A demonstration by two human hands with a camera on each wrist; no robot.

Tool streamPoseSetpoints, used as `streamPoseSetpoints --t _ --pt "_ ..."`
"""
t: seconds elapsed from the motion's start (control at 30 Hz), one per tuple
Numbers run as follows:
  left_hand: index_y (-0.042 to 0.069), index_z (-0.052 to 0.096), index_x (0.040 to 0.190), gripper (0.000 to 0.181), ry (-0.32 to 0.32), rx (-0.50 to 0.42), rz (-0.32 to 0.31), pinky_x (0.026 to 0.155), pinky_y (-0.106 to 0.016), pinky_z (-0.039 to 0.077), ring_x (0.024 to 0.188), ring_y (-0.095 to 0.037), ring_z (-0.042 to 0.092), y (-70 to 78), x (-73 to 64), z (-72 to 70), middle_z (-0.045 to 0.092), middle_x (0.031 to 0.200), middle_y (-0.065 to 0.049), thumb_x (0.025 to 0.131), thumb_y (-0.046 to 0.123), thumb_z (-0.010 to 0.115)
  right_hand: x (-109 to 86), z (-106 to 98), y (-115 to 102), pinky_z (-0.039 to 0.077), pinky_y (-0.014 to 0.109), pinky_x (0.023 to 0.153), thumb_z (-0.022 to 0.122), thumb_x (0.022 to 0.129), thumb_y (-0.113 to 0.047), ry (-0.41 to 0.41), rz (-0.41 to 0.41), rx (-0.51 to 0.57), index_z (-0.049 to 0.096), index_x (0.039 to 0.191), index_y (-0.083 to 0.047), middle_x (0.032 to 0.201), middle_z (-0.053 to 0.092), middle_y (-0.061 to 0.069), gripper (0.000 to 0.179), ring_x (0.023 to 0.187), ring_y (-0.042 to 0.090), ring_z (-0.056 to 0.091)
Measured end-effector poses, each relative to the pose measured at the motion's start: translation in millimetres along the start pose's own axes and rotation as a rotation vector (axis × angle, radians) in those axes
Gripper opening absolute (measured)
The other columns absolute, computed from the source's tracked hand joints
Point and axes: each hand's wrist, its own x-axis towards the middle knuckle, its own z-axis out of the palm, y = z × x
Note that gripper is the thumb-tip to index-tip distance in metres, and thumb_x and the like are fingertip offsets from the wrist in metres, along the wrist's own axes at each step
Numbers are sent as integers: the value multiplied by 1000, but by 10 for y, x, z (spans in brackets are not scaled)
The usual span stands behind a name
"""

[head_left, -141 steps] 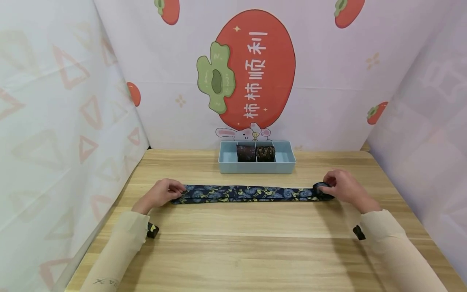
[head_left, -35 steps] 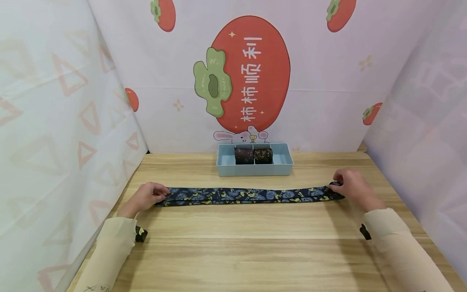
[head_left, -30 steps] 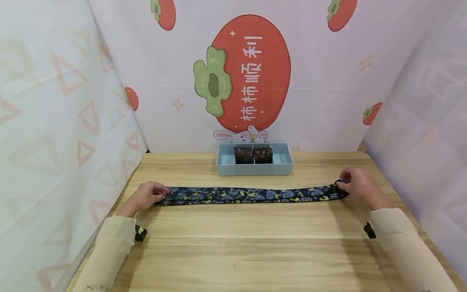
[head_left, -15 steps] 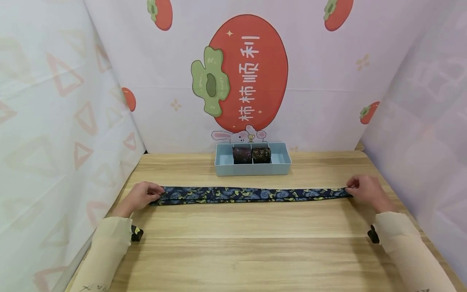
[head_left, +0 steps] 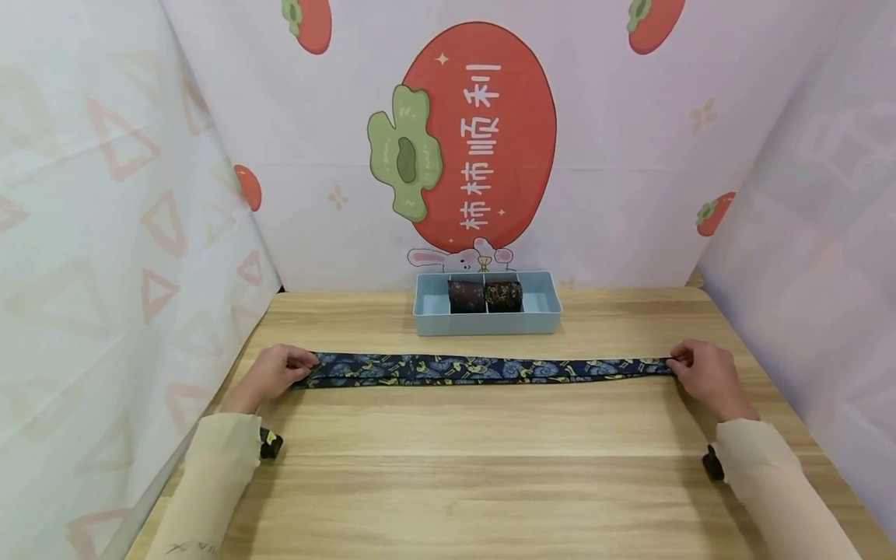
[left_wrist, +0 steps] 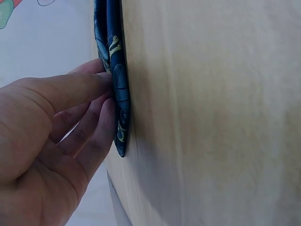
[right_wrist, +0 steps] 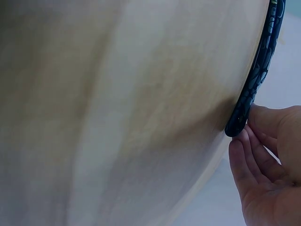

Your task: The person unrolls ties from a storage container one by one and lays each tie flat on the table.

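Observation:
A dark navy necktie (head_left: 483, 370) with blue and yellow figures stretches left to right across the wooden table, its layers lying one over another. My left hand (head_left: 274, 373) pinches it close to the left end. In the left wrist view, the thumb and fingers of the left hand (left_wrist: 61, 113) hold the tie (left_wrist: 117, 84) just short of its pointed tip. At the other end, my right hand (head_left: 707, 375) pinches the tie's narrower, rounded fold. The right wrist view has the right hand (right_wrist: 270, 150) with thumb and fingertips at that fold (right_wrist: 237, 123).
Behind the tie stands a light blue divided box (head_left: 488, 323). Its middle compartments hold a rolled dark maroon tie (head_left: 467, 296) and a rolled black-and-gold tie (head_left: 504, 296). Printed cloth walls (head_left: 616, 155) enclose the table (head_left: 455, 482) at the back and both sides.
My hands have moved apart, the left one leftward and the right one rightward. The dark coil at the tie's right end has opened out, and the tie now spans a longer stretch.

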Motion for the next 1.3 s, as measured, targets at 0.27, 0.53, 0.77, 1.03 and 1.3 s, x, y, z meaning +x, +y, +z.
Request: streamPoseSetpoints --t 0.27,0.53,0.77,1.03,1.3 --pt "3 81 111 18 14 16 -22 83 -48 63 92 -30 76 6 134 -2 80 102 -17 96 0 72 137 28 3 53 52 68 72 93 0 30 -3 -4 69 95 13 83 70 25 13 74 36 65" --pt "3 80 115 19 2 -11 -63 86 -48 63 97 -31 75 -30 252 8 80 108 -18 98 1 71 224 46 -15 54 59 72 69 95 1 11 33 -7 68 99 15 89 71 30 15 78 43 67" --pt "0 79 114 19 -43 13 -66 84 -47 63 98 -32 73 66 320 -53 77 110 -21 99 -2 67 333 -22 -74 53 54 66 64 95 1 -46 9 -54 67 93 14 84 68 28 13 72 39 63" --pt "-4 74 121 26 -86 185 -60 92 -55 60 105 -38 71 462 533 -145 75 116 -24 103 11 64 621 -235 -511 56 65 82 55 100 -7 -183 -21 -123 64 121 20 117 65 44 36 89 49 67" --pt "-12 47 151 59 -89 197 -10 119 -61 44 140 -49 53 1132 921 -145 54 150 -33 108 27 59 1057 -207 -1244 45 69 112 65 103 -18 -342 -140 -148 52 143 16 145 53 39 53 135 57 51"
